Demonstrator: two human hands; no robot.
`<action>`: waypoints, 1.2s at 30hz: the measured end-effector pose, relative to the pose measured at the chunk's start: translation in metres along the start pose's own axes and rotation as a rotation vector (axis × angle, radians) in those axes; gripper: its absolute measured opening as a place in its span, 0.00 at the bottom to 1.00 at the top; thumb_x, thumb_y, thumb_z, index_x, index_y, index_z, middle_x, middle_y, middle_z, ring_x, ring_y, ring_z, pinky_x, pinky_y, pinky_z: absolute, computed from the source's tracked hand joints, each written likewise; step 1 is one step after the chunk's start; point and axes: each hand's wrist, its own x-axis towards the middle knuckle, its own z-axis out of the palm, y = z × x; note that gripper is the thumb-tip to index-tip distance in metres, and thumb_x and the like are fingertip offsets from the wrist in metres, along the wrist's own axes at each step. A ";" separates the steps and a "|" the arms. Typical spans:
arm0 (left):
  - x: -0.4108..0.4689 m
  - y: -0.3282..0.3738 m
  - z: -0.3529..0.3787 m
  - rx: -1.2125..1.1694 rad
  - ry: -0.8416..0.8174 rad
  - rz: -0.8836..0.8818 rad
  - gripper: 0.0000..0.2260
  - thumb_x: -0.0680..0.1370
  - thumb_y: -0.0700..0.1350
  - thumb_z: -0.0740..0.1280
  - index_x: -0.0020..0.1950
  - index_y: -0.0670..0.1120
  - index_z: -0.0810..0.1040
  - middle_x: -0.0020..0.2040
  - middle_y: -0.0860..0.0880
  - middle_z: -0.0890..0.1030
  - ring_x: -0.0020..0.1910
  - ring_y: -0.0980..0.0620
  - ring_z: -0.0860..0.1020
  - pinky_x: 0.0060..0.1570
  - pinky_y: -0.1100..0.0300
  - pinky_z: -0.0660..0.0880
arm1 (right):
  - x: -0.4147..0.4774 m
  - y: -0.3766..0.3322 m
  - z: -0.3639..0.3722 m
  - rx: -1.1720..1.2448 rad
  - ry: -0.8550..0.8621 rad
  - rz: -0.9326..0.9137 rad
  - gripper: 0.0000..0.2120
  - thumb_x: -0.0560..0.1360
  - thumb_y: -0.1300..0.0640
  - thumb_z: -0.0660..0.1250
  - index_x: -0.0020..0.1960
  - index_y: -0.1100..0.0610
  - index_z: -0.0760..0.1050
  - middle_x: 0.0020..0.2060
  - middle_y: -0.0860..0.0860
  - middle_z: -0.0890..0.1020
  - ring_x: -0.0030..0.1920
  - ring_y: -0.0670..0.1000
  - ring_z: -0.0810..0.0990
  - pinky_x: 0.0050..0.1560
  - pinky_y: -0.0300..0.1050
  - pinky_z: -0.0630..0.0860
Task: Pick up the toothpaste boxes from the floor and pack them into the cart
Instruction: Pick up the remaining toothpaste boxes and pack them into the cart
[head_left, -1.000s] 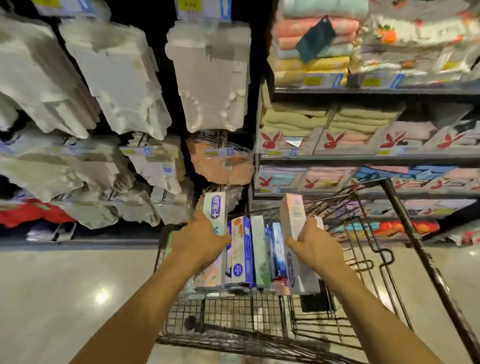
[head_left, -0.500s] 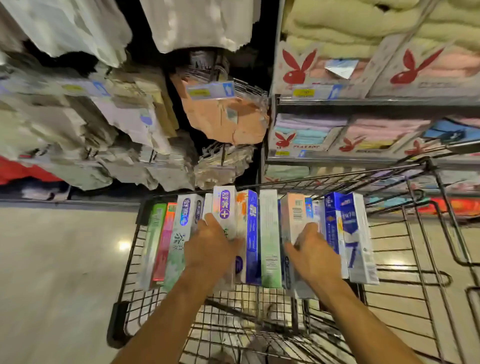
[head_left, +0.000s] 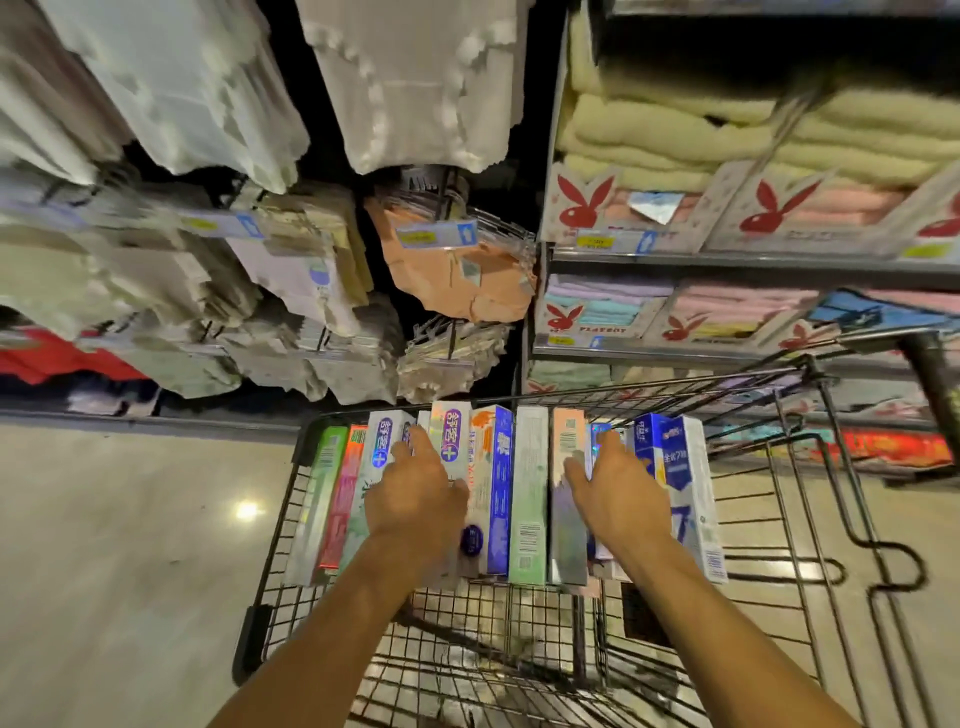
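Note:
Several toothpaste boxes lie side by side in a row across the black wire cart (head_left: 649, 396), from a green box (head_left: 322, 493) on the left to a blue-and-white box (head_left: 680, 467) on the right. My left hand (head_left: 415, 499) rests flat on a white box with a purple label (head_left: 453, 434), fingers stretched forward. My right hand (head_left: 615, 493) presses on a pale box (head_left: 566, 441) right of the middle, its fingers also straight. A mint-and-white box (head_left: 527, 493) lies between the two hands. No box is visible on the floor.
The cart's handle end and folded child seat (head_left: 831, 519) are to the right. Behind the cart stand shelves of folded towels (head_left: 727, 312), with hanging packaged cloths (head_left: 452, 270) to their left. Glossy beige floor (head_left: 130, 545) spreads to the left.
Both hands lowered the two boxes they held upright into the row in the cart and now lie flat on them. The view has moved closer and tilted down.

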 end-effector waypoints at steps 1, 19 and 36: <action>-0.004 0.008 -0.017 0.013 0.010 0.020 0.32 0.77 0.57 0.67 0.74 0.45 0.58 0.63 0.45 0.73 0.58 0.44 0.78 0.49 0.49 0.77 | -0.001 -0.006 -0.023 -0.017 0.033 -0.027 0.20 0.82 0.43 0.60 0.65 0.57 0.68 0.55 0.56 0.81 0.53 0.60 0.81 0.41 0.49 0.71; -0.158 0.024 -0.337 0.165 0.474 0.004 0.25 0.78 0.62 0.60 0.67 0.47 0.70 0.63 0.43 0.75 0.63 0.40 0.73 0.59 0.45 0.73 | -0.121 -0.186 -0.331 -0.230 0.343 -0.698 0.24 0.77 0.37 0.61 0.66 0.51 0.71 0.61 0.54 0.77 0.63 0.60 0.74 0.65 0.62 0.69; -0.544 -0.294 -0.293 -0.018 0.602 -0.993 0.24 0.79 0.59 0.61 0.71 0.48 0.67 0.67 0.44 0.73 0.65 0.41 0.73 0.62 0.46 0.68 | -0.530 -0.395 -0.128 -0.263 0.008 -1.675 0.20 0.74 0.38 0.65 0.58 0.51 0.72 0.56 0.54 0.79 0.59 0.59 0.78 0.56 0.55 0.73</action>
